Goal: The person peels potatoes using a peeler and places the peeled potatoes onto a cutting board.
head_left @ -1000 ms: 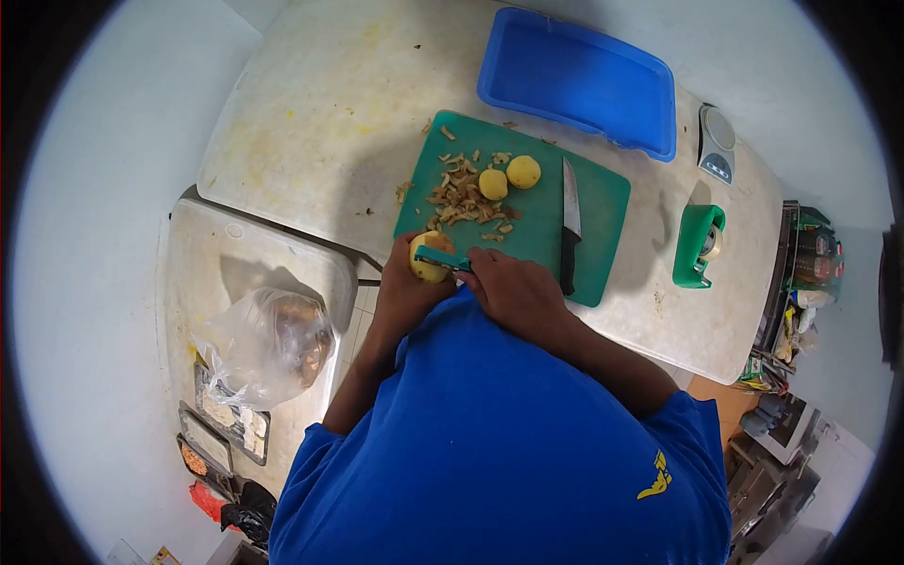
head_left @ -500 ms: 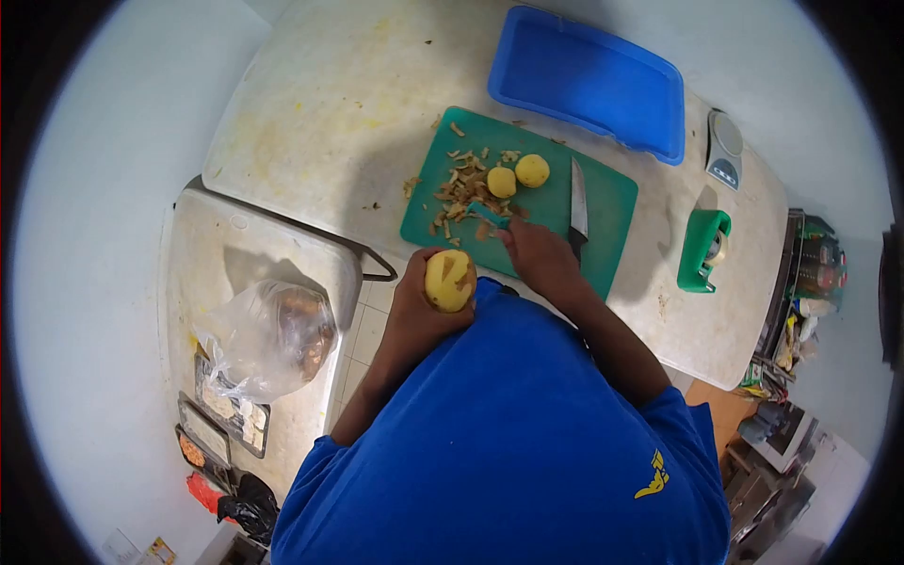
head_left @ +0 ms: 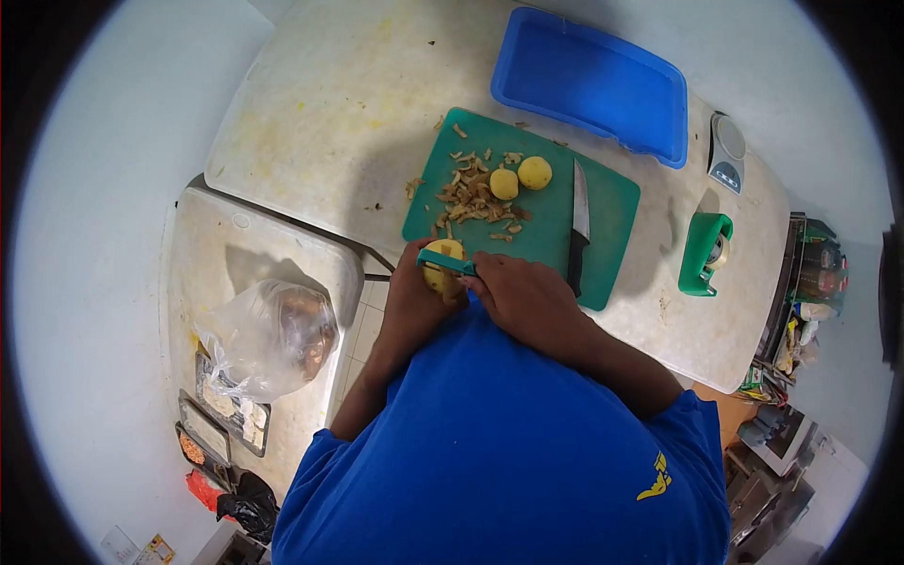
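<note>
My left hand (head_left: pixel 411 299) is wrapped round a partly peeled potato (head_left: pixel 443 280) near the front left corner of the green cutting board (head_left: pixel 551 231). The fingers of my right hand (head_left: pixel 518 292) grip a green peeler (head_left: pixel 446 262), whose head lies across the top of that potato. Two peeled potatoes, a smaller one (head_left: pixel 504 184) and a larger one (head_left: pixel 535 173), rest on the board beside a heap of brown peelings (head_left: pixel 469 196). To their right lies a knife (head_left: pixel 579 226) with a black handle.
Behind the board is a blue tray (head_left: pixel 591 85). A scale (head_left: pixel 726 153) and a green tape dispenser (head_left: pixel 706 254) stand at the right. On the left table (head_left: pixel 202 245) are a clear plastic bag (head_left: pixel 268 339) and dark trays (head_left: pixel 247 424) with food.
Half a second ago my right hand held the peeler over the peelings; now it is back at the potato. My left hand still holds the potato, which has moved slightly towards the board.
</note>
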{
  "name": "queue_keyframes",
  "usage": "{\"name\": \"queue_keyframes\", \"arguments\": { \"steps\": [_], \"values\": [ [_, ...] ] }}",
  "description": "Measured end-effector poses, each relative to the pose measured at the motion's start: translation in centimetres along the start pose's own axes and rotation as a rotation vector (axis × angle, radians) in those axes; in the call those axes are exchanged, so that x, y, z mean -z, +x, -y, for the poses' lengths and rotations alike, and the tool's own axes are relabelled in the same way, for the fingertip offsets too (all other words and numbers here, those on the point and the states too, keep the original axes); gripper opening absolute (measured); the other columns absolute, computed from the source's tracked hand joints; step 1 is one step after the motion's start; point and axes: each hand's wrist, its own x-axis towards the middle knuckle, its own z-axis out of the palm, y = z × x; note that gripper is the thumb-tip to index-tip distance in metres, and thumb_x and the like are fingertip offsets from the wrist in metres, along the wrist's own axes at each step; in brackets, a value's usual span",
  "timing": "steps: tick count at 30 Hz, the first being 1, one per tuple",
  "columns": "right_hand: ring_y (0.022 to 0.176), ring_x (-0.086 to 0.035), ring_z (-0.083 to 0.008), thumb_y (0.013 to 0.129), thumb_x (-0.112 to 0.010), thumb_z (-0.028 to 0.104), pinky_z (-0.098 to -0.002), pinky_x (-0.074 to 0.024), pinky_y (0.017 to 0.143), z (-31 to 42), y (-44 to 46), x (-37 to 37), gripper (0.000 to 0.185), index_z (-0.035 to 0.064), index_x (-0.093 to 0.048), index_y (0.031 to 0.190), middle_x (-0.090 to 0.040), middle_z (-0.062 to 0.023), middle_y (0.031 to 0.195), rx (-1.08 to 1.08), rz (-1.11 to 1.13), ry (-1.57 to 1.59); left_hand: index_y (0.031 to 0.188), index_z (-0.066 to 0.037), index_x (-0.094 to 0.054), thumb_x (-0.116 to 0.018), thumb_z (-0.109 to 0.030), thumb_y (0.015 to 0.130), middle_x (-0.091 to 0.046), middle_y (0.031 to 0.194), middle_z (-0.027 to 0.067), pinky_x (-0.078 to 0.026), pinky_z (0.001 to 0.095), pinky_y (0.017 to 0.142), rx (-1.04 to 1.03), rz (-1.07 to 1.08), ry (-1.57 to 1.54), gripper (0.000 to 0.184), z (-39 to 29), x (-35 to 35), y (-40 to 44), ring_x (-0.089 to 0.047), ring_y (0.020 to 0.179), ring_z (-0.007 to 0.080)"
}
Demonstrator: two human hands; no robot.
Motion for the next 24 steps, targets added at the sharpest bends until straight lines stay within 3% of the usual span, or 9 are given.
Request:
{"name": "queue_keyframes", "arguments": {
  "steps": [8,14,15,17,20,23,24],
  "values": [
    [0.076,-0.066,-0.0381,0.100,-0.045,0.034,-0.0499,-0.0516,0.065,-0.5,0.4,-0.4,0.034,0.0019,-0.055,0.102,-0.066,-0.0186,0.085,-0.057,0.016,-0.063,0.124,0.001,-0.047,-0.081,-0.012,0.066,-0.064,0.107,0.0189,-0.052,0.0365,0.085,0.128,0.043,0.090,0.069,-1.3,0.3,0.2,-0.065,0.099,0.0274],
    [0.082,-0.065,-0.0404,0.103,-0.039,0.034,-0.0524,-0.0508,0.071,-10.5,3.0,-2.7,0.038,-0.0006,-0.054,0.105,-0.066,-0.0200,0.085,-0.312,-0.038,-0.124,0.125,-0.001,-0.046,-0.081,-0.011,0.068,-0.063,0.109,0.0155,-0.051,0.0337,0.086,0.036,0.062,-0.003,0.067,-1.5,0.4,0.2,-0.063,0.100,0.0218],
    [0.081,-0.065,-0.0390,0.101,-0.043,0.037,-0.0511,-0.0502,0.071,-10.5,3.5,-2.3,0.040,-0.0008,-0.055,0.105,-0.065,-0.0197,0.084,-0.329,-0.037,-0.079,0.126,-0.002,-0.046,-0.080,-0.010,0.070,-0.063,0.109,0.0139,-0.051,0.0328,0.086,0.022,0.047,0.022,0.066,-1.2,0.5,0.4,-0.063,0.100,0.0196],
    [0.078,-0.064,-0.0362,0.098,-0.052,0.044,-0.0484,-0.0491,0.071,-10.4,3.9,-1.1,0.046,-0.0012,-0.057,0.107,-0.064,-0.0192,0.081,-0.370,-0.044,0.007,0.124,-0.001,-0.046,-0.081,-0.013,0.067,-0.063,0.108,0.0161,-0.052,0.0349,0.086,0.060,0.027,0.007,0.068,-1.1,0.5,0.8,-0.064,0.099,0.0237],
    [0.079,-0.063,-0.0316,0.086,-0.067,0.050,-0.0448,-0.0485,0.071,-6.5,3.8,0.0,0.059,-0.0015,-0.056,0.113,-0.063,-0.0168,0.084,-0.187,-0.143,0.242,0.123,0.000,-0.047,-0.082,-0.014,0.067,-0.063,0.107,0.0173,-0.052,0.0362,0.086,0.078,0.029,0.023,0.068,-0.8,0.1,1.4,-0.064,0.099,0.0263],
    [0.081,-0.061,-0.0284,0.075,-0.077,0.053,-0.0407,-0.0482,0.072,-4.7,4.2,-2.2,0.068,-0.0022,-0.056,0.110,-0.061,-0.0154,0.088,0.147,-0.415,0.309,0.123,0.000,-0.047,-0.081,-0.016,0.067,-0.063,0.107,0.0177,-0.052,0.0364,0.086,0.065,0.035,0.008,0.067,-0.7,-0.2,1.5,-0.064,0.099,0.0270],
    [0.082,-0.061,-0.0291,0.077,-0.077,0.051,-0.0408,-0.0481,0.072,-5.3,4.4,-2.5,0.066,-0.0021,-0.056,0.110,-0.062,-0.0159,0.089,0.071,-0.403,0.319,0.123,0.000,-0.047,-0.081,-0.016,0.068,-0.063,0.107,0.0179,-0.052,0.0365,0.086,0.057,0.033,-0.008,0.067,-0.7,-0.3,1.5,-0.064,0.099,0.0272]
  ]
}}
